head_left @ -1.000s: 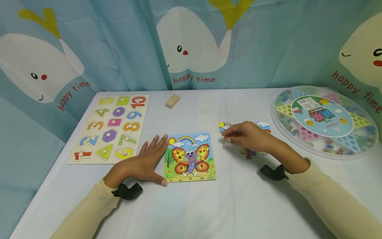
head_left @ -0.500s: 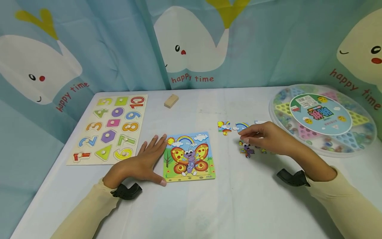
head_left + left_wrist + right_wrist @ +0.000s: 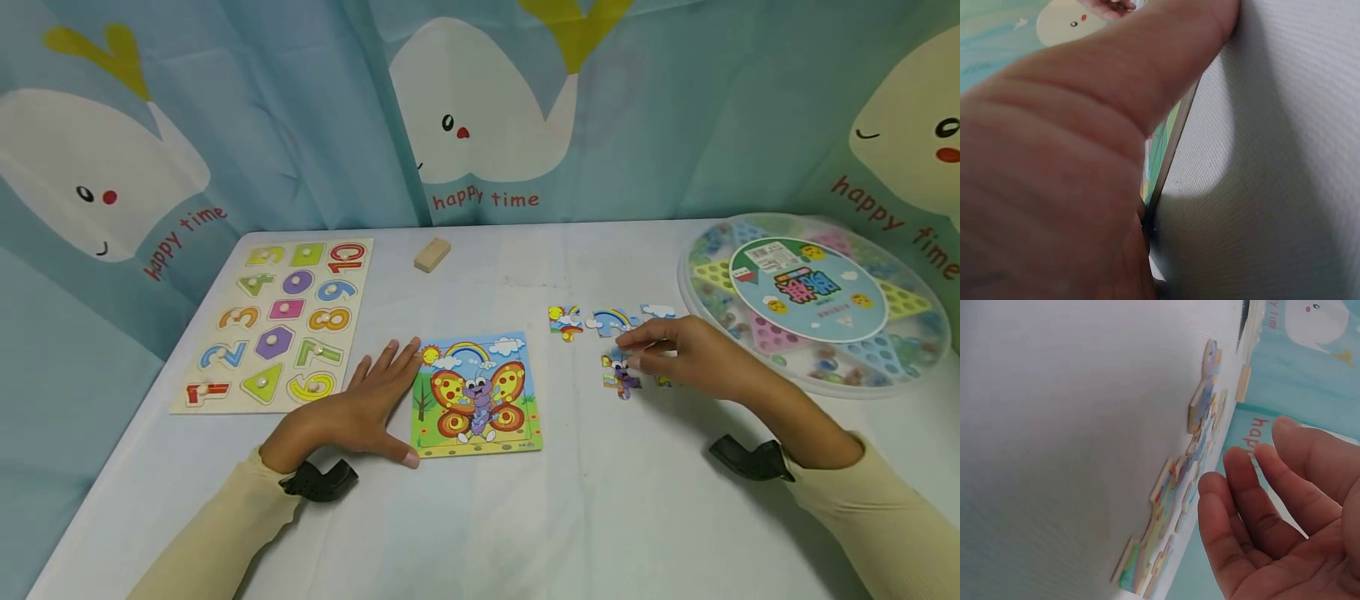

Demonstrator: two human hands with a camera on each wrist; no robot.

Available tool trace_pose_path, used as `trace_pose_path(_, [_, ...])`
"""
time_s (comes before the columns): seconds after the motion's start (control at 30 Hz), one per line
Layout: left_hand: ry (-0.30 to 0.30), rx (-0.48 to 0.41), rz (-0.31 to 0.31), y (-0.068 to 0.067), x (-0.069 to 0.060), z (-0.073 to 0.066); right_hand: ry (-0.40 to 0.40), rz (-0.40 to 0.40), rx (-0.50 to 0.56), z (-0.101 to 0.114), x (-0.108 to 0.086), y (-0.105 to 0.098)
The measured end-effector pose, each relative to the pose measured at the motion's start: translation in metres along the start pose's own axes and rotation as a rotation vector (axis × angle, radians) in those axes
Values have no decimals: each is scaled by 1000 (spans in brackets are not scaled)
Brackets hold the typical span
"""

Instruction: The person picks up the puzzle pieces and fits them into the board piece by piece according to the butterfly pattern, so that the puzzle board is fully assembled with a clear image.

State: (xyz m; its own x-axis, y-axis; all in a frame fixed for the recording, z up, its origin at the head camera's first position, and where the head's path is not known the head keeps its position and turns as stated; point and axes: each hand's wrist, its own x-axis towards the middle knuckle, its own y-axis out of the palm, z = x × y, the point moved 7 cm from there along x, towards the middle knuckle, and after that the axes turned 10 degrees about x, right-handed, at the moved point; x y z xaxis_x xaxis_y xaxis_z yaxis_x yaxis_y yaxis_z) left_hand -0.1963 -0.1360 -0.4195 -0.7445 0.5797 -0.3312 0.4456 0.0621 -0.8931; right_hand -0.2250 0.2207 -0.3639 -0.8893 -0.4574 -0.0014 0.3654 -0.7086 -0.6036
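Observation:
A square butterfly picture puzzle board [image 3: 480, 400] lies flat at mid-table. My left hand [image 3: 367, 408] rests along its left side, fingers spread, with the thumb at the lower left corner. In the left wrist view the board's edge [image 3: 1175, 128] shows beside the thumb. My right hand [image 3: 690, 354] hovers over loose puzzle pieces, its fingers loosely bent; the right wrist view shows a gap between thumb and fingers with nothing in it. Around it lie a sun piece [image 3: 565, 321], a rainbow piece [image 3: 611, 322], a cloud piece [image 3: 657, 311] and a purple butterfly-body piece [image 3: 621, 379]. Other pieces are partly hidden beneath the hand.
To the left lies a number and shape peg board [image 3: 273, 329]. A small wooden block [image 3: 432, 255] sits near the back edge. A round clear case of marbles [image 3: 810, 300] stands at the right. Behind the table hangs a blue whale-print curtain [image 3: 637, 125].
My right hand has moved right from beside the sun piece to over the right-hand pieces, uncovering the rainbow and butterfly-body pieces. The left hand has stayed on the board.

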Motion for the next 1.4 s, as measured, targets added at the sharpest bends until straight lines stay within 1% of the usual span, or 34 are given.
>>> trace_pose_path(0.23, [-14, 9, 4, 0, 0, -1, 10, -4, -30, -4, 1, 1])
trace_pose_path(0.4, [-7, 5, -4, 0, 0, 0, -9, -15, -47, -3, 3, 2])
trace_pose_path(0.67, [1, -2, -5, 0, 0, 0, 47, -5, -60, -7, 7, 7])
trace_pose_path(0.8, [6, -1, -7, -1, 0, -1, 60, -6, -89, -7, 7, 9])
trace_pose_path(0.93, [14, -1, -7, -2, 0, -1, 44, 11, -125, -4, 7, 13])
trace_pose_path(1.1, [15, 1, -7, -1, 0, -1, 5, 30, -153, 0, 6, 17])
trace_pose_path(1.17, [12, 2, -6, -1, 0, 0, -22, 36, -178, 2, 7, 19])
trace_pose_path(1.27, [13, 0, -5, -1, 0, 0, -41, 49, -207, 4, 10, 21])
trace_pose_path(1.4, [17, -3, -6, -2, 0, -1, -42, 82, -211, 4, 13, 21])
